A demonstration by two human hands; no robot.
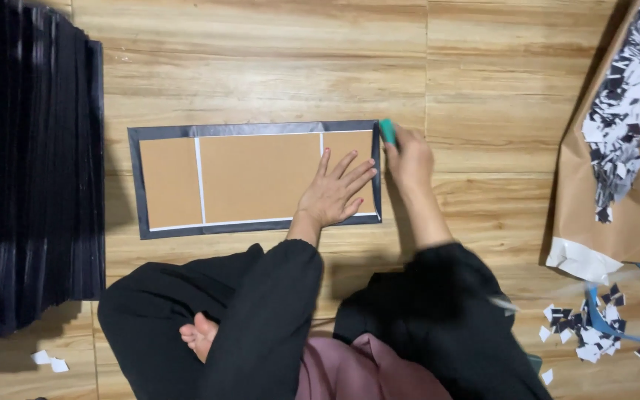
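Observation:
A flat brown board [257, 178] with a dark folded border and thin white lines lies on the wooden floor in front of me. My left hand [333, 192] presses flat on its right part, fingers spread. My right hand [409, 157] is at the board's right edge, closed around a small teal tool [387, 130] whose tip touches the upper right corner of the dark border. I sit cross-legged in dark sleeves, one bare foot [200, 335] showing.
A tall stack of dark sheets [31, 170] fills the left side. A brown paper bag [616, 185] with black and white paper scraps lies at the right. More scraps [587, 326] and a blue strap [601, 322] are at lower right.

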